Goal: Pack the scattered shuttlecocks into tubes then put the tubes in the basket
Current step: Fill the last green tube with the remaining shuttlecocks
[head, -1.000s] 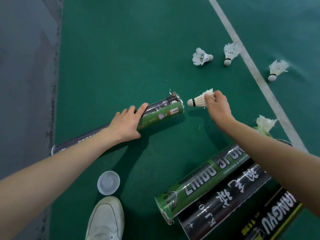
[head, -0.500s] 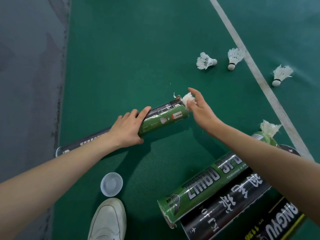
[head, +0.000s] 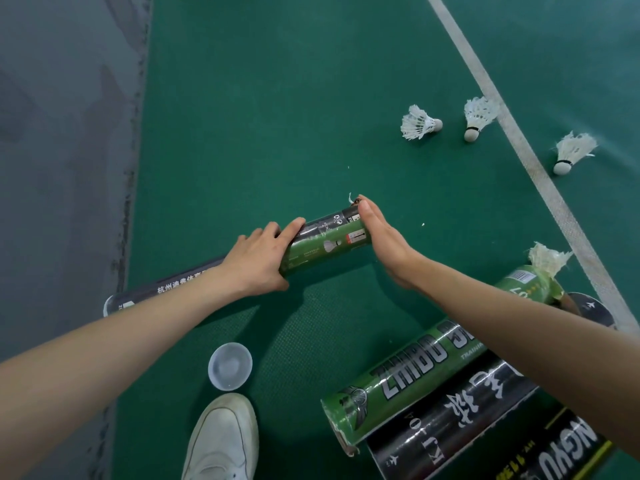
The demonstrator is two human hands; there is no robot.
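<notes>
At centre frame the left hand (head: 258, 263) has its grip wrapped round the glossy green-and-black cylindrical tube (head: 329, 242) lying on the pebbled green floor (head: 277, 116), the right hand (head: 384, 237) pressing its grip flat and straight-fingered against the tube's mouth, three feathery white shuttlecocks (head: 417, 123) loose upper right

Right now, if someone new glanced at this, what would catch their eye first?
Dead centre, two hands work a green and black shuttlecock tube lying on the court floor: the left hand grips its middle while the right hand presses flat against its end. Three white shuttlecocks lie loose at upper right by the white court line, and more tubes lie side by side at lower right.
</notes>
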